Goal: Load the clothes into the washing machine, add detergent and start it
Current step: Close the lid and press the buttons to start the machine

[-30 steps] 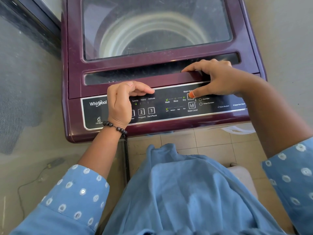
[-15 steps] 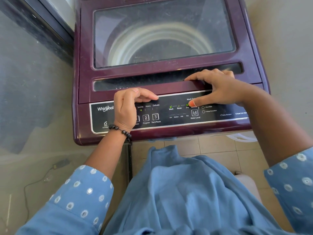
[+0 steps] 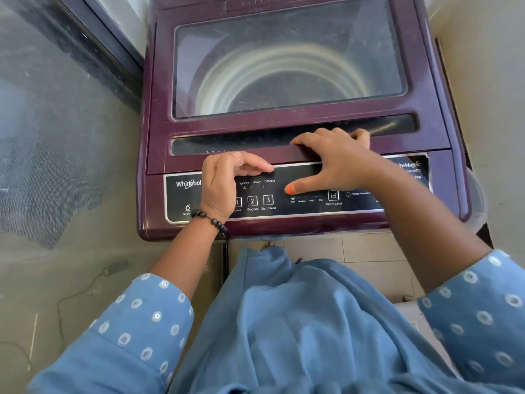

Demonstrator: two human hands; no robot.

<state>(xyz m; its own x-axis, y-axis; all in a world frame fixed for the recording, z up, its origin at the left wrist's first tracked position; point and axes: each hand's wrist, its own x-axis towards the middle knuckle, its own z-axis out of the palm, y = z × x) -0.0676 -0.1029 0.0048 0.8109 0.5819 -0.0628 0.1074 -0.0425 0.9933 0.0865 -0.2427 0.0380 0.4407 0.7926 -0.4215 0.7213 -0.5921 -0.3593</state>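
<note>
A maroon top-load washing machine (image 3: 154, 211) stands in front of me with its glass lid (image 3: 284, 66) closed; the steel drum shows dimly through it. No clothes or detergent can be made out. My left hand (image 3: 221, 189), with a bead bracelet on the wrist, rests on the black control panel (image 3: 301, 211) with its fingers loosely curled and holds nothing, just left of the Power, Program and Start/Pause buttons (image 3: 268, 200). My right hand (image 3: 335, 163) lays its fingers over the lid's handle recess while its thumb presses the panel left of the Water Level button (image 3: 333, 195).
A glass partition with a dark frame (image 3: 93, 46) runs along the left. A grey cable and plug (image 3: 113, 268) lie on the floor at lower left. Beige floor tiles (image 3: 369, 251) and a pale object (image 3: 409, 311) sit before the machine. A wall closes the right side.
My right hand has slid left along the lid edge, moving its thumb from the Wash Option button towards the Wash label. My left hand stays put. The view has moved closer.
</note>
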